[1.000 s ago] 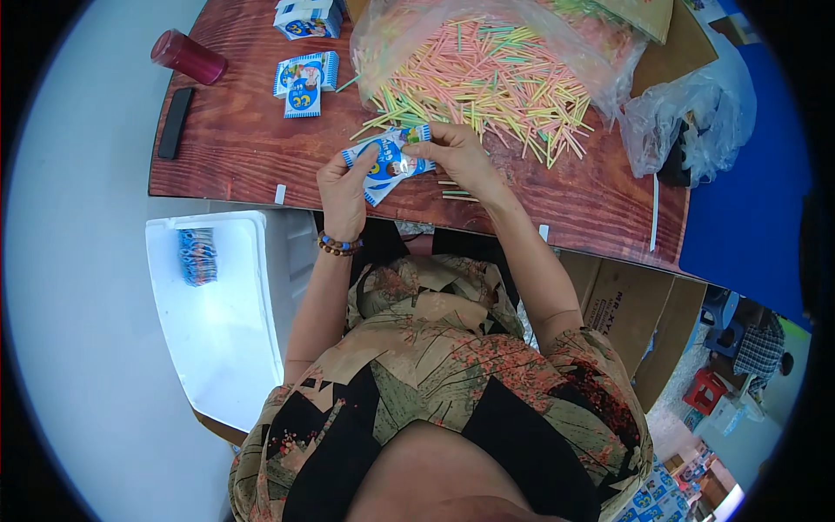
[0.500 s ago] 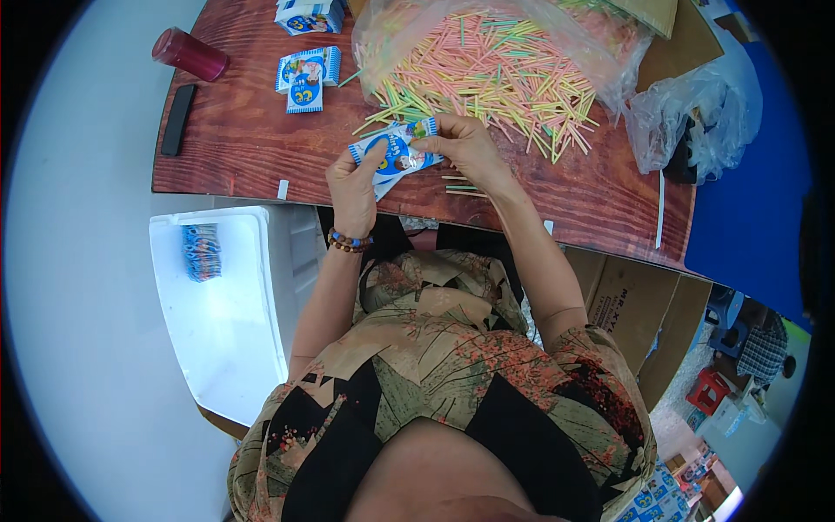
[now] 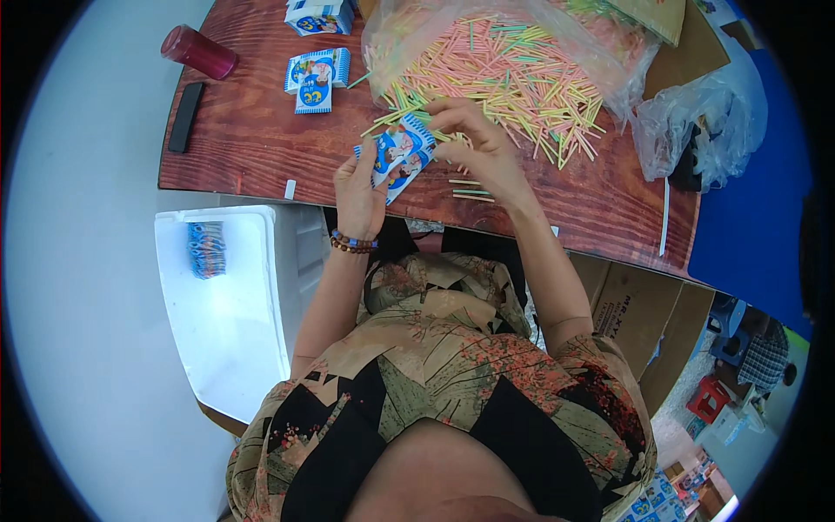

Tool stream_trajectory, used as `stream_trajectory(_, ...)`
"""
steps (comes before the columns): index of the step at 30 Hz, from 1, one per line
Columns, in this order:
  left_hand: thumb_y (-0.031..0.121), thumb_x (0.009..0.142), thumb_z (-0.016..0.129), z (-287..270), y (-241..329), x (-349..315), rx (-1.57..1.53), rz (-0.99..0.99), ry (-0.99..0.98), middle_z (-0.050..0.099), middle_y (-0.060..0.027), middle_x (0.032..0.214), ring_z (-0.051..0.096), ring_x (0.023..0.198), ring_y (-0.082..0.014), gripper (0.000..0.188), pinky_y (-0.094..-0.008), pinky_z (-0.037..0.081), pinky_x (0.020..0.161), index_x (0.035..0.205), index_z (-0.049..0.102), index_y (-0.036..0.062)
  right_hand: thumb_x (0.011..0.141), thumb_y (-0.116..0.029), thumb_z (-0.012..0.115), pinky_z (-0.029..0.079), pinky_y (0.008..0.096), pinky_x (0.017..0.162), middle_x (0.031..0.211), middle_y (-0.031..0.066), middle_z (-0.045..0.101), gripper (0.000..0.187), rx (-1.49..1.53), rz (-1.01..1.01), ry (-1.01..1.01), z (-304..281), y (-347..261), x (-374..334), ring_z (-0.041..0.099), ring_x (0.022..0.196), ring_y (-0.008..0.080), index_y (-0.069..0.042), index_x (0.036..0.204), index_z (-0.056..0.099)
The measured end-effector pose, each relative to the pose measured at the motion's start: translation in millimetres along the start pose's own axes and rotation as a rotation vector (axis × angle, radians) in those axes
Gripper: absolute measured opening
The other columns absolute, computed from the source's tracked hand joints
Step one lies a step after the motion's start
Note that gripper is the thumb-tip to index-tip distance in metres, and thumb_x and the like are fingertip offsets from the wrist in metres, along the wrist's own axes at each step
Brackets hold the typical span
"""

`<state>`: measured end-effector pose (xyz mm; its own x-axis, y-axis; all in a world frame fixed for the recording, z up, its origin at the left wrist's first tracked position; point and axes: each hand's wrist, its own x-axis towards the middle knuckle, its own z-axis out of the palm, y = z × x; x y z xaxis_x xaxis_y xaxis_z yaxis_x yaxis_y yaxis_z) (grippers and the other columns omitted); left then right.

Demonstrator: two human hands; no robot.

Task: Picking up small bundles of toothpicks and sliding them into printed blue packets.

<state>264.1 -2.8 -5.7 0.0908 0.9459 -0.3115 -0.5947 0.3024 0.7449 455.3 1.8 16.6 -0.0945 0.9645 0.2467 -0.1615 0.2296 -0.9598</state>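
Just over the near edge of the table, my left hand (image 3: 357, 193) is closed on a couple of small blue-and-white printed packets (image 3: 404, 155), overlapping and tilted up to the right. My right hand (image 3: 485, 155) hovers at their right side, thumb and fingers apart. Its thumb is close to the packets' edge; whether it touches I cannot tell. Beyond my right hand spreads a heap of thin pink, yellow and green sticks (image 3: 522, 83) spilling from a clear plastic bag (image 3: 396, 43). Several loose sticks (image 3: 470, 190) lie beneath my right wrist.
More packets (image 3: 315, 80) lie at the table's left, with a stack (image 3: 319, 17) behind. There are a red cup (image 3: 200, 52), a black bar-shaped object (image 3: 185, 117) and a crumpled plastic bag (image 3: 696, 122). A white foam box (image 3: 222, 331) holding packets stands lower left.
My right hand has released the packets and its fingers have spread. In my left hand the packets have turned steeper and fanned apart. The whole view has shifted slightly.
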Motion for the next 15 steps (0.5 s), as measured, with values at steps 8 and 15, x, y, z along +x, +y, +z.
stream_trajectory(8, 0.023, 0.095, 0.057, 17, -2, -2, 0.008, -0.031, 0.018, 0.069, -0.0056, 0.089, 0.064, 0.075, -0.0111, 0.023, -0.0274, 0.052, 0.064, 0.091, 0.066, 0.0023, 0.078, -0.016, 0.072, 0.034, 0.0354, 0.101, 0.125, 0.0063, 0.056, 0.018, -0.067, 0.023, -0.247, -6, 2, 2, 0.045, 0.119, 0.0201, -0.006, 0.093, 0.07)
stream_trajectory(15, 0.024, 0.095, 0.058, -4, -15, 6, -0.033, -0.018, -0.102, 0.068, -0.005, 0.084, 0.06, 0.069, -0.0101, 0.024, -0.0258, 0.05, 0.062, 0.089, 0.066, 0.0019, 0.083, -0.025, 0.066, 0.045, 0.0321, 0.082, 0.103, 0.0043, 0.065, 0.022, -0.357, 0.159, 0.004, -55, 4, 54, 0.059, 0.095, 0.0141, -0.008, 0.097, 0.071)
